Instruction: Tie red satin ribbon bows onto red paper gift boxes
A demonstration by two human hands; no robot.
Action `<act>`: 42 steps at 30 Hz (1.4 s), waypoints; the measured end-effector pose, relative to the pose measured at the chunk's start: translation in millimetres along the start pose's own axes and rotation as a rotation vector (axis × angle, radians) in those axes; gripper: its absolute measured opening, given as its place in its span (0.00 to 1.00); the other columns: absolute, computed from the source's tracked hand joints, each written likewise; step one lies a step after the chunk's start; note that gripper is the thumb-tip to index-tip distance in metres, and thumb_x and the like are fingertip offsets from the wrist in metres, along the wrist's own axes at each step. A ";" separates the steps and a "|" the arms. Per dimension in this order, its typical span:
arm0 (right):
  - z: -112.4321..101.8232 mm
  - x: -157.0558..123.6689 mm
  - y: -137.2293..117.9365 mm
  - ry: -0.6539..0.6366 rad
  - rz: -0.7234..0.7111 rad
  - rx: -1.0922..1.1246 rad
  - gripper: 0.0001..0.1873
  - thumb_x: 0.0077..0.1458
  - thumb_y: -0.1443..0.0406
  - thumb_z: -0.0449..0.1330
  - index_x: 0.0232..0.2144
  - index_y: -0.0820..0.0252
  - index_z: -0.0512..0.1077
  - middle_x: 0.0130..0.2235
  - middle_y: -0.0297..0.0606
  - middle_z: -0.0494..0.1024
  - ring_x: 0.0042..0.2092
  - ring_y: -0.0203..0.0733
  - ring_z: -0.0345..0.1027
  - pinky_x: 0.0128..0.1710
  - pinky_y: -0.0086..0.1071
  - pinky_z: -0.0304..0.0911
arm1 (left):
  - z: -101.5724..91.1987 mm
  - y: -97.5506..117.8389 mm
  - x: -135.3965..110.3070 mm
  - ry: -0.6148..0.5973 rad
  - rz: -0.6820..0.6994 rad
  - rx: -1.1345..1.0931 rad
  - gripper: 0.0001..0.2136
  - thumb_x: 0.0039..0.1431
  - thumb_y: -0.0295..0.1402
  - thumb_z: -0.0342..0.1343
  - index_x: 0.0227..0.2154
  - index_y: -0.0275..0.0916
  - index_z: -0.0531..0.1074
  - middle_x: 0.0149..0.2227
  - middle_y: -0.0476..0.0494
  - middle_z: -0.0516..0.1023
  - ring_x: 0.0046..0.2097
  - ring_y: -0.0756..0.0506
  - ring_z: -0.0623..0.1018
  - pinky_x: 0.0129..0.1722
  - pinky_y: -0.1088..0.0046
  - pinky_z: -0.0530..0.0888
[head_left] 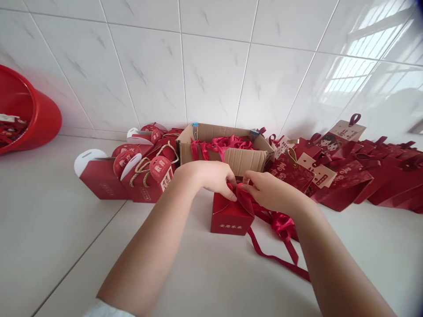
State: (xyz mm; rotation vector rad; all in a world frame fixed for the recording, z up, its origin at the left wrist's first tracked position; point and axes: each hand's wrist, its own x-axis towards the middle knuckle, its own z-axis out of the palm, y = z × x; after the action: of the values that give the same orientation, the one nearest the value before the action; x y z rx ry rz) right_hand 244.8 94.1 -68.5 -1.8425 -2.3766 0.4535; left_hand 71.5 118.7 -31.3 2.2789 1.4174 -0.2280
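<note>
A small red gift box (231, 219) with pale characters on its front stands upright on the white surface in front of me. Its curved top flaps come together under my fingers. My left hand (216, 177) is closed, thumb and fingers pinching the box's top from the left. From the right, my right hand (262, 188) also pinches the top flaps, fingers curled. Right of the box, partly under my right wrist, lies a shiny red ribbon bow (283, 225). A long ribbon tail (276, 259) trails from there towards my right forearm.
Behind the box stands an open cardboard carton (244, 160) with red ribbons (228, 143) inside. Finished-looking red boxes with rope handles (145, 178) stand left. Many tagged red bags (346, 180) line the right. A red bucket (46, 112) is far left, against the tiled wall (214, 66).
</note>
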 end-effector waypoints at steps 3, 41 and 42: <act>-3.7 -5.5 -2.2 -0.034 0.006 -0.017 0.09 0.62 0.63 0.48 0.34 0.57 0.67 0.31 0.37 0.73 0.25 0.36 0.62 0.22 0.29 0.52 | 0.4 -0.5 0.6 0.000 0.006 -0.006 0.23 0.43 0.49 0.60 0.45 0.54 0.75 0.48 0.50 0.79 0.44 0.38 0.76 0.32 0.71 0.68; -6.4 -9.7 -14.8 0.085 -0.024 -0.127 0.09 0.59 0.70 0.48 0.39 0.61 0.67 0.38 0.46 0.76 0.37 0.48 0.73 0.24 0.31 0.53 | 3.5 6.5 7.2 0.129 0.099 -0.086 0.09 0.43 0.40 0.57 0.26 0.43 0.76 0.31 0.47 0.80 0.30 0.43 0.76 0.24 0.73 0.65; -7.7 -10.2 -15.5 0.091 -0.020 -0.126 0.10 0.58 0.70 0.49 0.40 0.61 0.67 0.39 0.47 0.76 0.37 0.49 0.73 0.25 0.31 0.55 | 3.4 7.5 8.3 0.167 0.101 -0.102 0.08 0.42 0.40 0.58 0.25 0.43 0.76 0.31 0.47 0.80 0.30 0.43 0.77 0.25 0.73 0.66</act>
State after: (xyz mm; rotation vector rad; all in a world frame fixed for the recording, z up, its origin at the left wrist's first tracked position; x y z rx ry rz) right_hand 235.1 82.1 -55.5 -1.8453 -2.4113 0.2179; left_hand 82.2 121.1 -35.2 2.3217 1.3555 0.0667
